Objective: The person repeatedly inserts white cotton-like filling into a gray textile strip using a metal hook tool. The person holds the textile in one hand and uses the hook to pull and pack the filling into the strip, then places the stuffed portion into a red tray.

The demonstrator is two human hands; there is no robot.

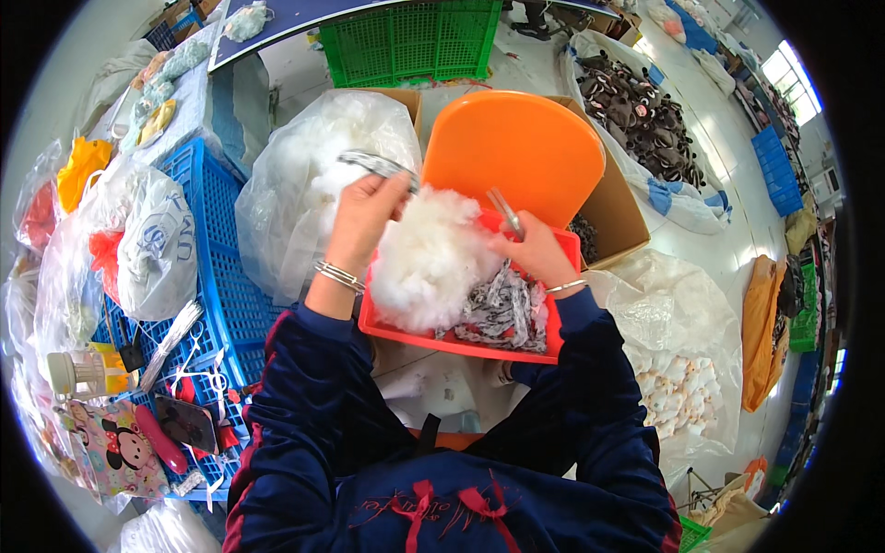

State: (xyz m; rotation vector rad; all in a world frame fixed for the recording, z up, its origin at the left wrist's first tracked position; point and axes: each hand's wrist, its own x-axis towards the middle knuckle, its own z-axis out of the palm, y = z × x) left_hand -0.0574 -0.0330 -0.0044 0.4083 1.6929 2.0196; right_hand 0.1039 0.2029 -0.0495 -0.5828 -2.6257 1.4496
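My left hand [371, 210] is pinched on a small black-and-white striped fabric piece [376, 165], raised over the far left corner of a red tray [442, 345]. Fingers of my right hand [542, 254] are closed round a slim metal tool [504, 211] that points up and away; its exact kind is hard to make out. A heap of fluffy white stuffing [429, 267] fills the tray's left side, between my hands. Crumpled grey-and-white patterned fabric pieces [502, 311] lie in the tray's right half, below my right hand.
An orange chair back [512, 152] rises beyond the tray. A plastic bag of white stuffing [313, 157] stands to the left, near a blue crate [221, 267] bearing scissors and a phone. Right are a cardboard box [616, 212] and a bag of small white pieces [678, 387].
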